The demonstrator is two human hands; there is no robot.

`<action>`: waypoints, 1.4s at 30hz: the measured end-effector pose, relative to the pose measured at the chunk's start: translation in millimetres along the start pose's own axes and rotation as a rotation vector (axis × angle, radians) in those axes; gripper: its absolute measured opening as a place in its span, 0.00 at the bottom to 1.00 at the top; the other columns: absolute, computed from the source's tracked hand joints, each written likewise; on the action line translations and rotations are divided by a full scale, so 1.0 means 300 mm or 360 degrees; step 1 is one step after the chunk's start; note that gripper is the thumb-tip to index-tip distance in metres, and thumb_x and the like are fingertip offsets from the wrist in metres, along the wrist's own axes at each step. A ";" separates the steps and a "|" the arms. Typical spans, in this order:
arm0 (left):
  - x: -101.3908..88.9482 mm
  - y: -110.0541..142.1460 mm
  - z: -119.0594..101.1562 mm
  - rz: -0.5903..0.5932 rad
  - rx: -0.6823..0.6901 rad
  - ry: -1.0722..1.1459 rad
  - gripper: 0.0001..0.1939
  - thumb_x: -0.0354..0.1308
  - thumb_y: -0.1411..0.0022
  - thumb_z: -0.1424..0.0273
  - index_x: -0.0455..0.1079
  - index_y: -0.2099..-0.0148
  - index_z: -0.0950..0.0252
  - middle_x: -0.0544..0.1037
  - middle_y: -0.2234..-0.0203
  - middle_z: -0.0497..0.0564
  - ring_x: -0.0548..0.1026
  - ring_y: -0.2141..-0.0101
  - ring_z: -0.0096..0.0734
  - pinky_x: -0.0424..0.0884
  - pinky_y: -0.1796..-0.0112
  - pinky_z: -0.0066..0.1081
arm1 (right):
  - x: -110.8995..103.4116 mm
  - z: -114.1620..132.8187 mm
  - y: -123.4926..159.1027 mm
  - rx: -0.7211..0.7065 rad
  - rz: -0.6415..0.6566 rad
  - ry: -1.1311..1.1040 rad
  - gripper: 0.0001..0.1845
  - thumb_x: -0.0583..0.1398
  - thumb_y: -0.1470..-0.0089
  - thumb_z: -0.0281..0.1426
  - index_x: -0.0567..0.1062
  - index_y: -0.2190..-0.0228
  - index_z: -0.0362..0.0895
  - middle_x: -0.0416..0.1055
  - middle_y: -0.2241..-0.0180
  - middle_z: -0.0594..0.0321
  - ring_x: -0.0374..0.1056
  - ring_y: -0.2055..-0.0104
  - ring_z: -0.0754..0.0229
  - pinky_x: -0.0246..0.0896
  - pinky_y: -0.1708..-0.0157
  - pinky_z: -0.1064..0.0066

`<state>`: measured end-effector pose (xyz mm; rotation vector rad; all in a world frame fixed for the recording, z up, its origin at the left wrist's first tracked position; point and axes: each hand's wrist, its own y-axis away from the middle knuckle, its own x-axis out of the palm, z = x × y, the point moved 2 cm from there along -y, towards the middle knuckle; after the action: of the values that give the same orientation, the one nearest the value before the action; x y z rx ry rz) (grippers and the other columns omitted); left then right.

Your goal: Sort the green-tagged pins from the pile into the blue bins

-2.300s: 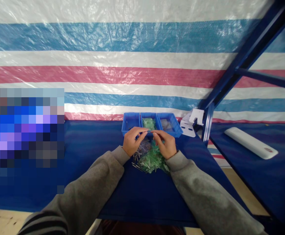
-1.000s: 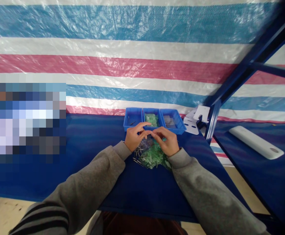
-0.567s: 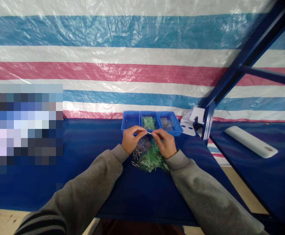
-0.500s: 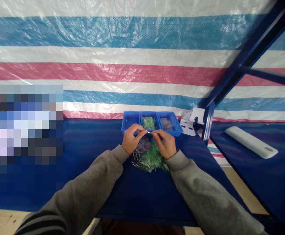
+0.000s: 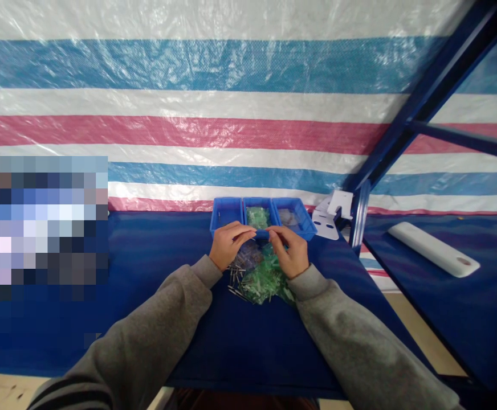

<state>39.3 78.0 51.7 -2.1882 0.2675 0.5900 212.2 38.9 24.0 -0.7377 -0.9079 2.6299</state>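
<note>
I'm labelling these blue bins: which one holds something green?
The middle bin; the right bin's contents look greyish, and the left bin shows no green.

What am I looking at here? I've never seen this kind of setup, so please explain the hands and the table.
There's no machine here: the bare left hand and bare right hand belong to the person wearing the camera. It sits on their head, looking forward and down, and takes every picture. On the dark blue table stand three open blue plastic bins; the middle one holds small green packets. Nearer the person lies a heap of crinkled green plastic, with thin metallic rods at its left. Each hand is shaped as if pinching; whether its grip holds anything is too small to make out.
</note>
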 end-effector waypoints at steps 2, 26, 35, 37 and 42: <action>0.005 0.005 0.003 -0.0068 -0.0071 0.0025 0.10 0.57 0.40 0.64 0.75 0.63 0.64 0.79 0.71 0.50 0.75 0.71 0.27 0.71 0.66 0.27 | 0.003 0.008 -0.002 -0.0045 0.0066 -0.0010 0.13 0.53 0.41 0.37 0.74 0.61 0.45 0.71 0.70 0.60 0.64 0.75 0.62 0.61 0.73 0.69; -0.001 0.012 -0.015 0.0014 -0.0188 -0.0006 0.22 0.50 0.35 0.64 0.64 0.80 0.66 0.66 0.88 0.43 0.66 0.83 0.21 0.62 0.75 0.23 | 0.013 0.006 -0.003 -0.0118 0.0150 -0.0038 0.11 0.55 0.42 0.38 0.73 0.66 0.45 0.70 0.72 0.62 0.63 0.75 0.63 0.59 0.74 0.71; 0.006 0.018 -0.023 -0.0112 0.0053 -0.0100 0.11 0.55 0.38 0.65 0.72 0.68 0.67 0.74 0.78 0.48 0.69 0.78 0.23 0.65 0.73 0.25 | 0.021 -0.005 0.002 -0.0061 0.0187 0.0011 0.11 0.53 0.40 0.37 0.71 0.68 0.45 0.70 0.73 0.62 0.66 0.71 0.61 0.60 0.70 0.70; -0.013 0.015 -0.015 -0.0201 0.0138 -0.0187 0.10 0.55 0.37 0.67 0.72 0.67 0.67 0.75 0.76 0.49 0.71 0.75 0.24 0.66 0.70 0.26 | 0.021 -0.009 0.002 -0.0023 0.0171 0.0006 0.11 0.53 0.40 0.37 0.72 0.65 0.45 0.71 0.71 0.62 0.67 0.72 0.61 0.61 0.70 0.70; -0.087 -0.023 0.028 -0.0318 0.0285 -0.0719 0.08 0.53 0.37 0.70 0.73 0.63 0.65 0.77 0.70 0.52 0.72 0.66 0.32 0.66 0.60 0.34 | 0.019 -0.010 0.001 -0.0010 0.0154 0.0008 0.13 0.52 0.40 0.36 0.72 0.58 0.44 0.73 0.67 0.60 0.68 0.70 0.61 0.63 0.69 0.70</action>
<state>16.5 88.8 64.8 -1.8239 -0.1324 0.8874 208.9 42.5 19.6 -0.8084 -0.9008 2.7084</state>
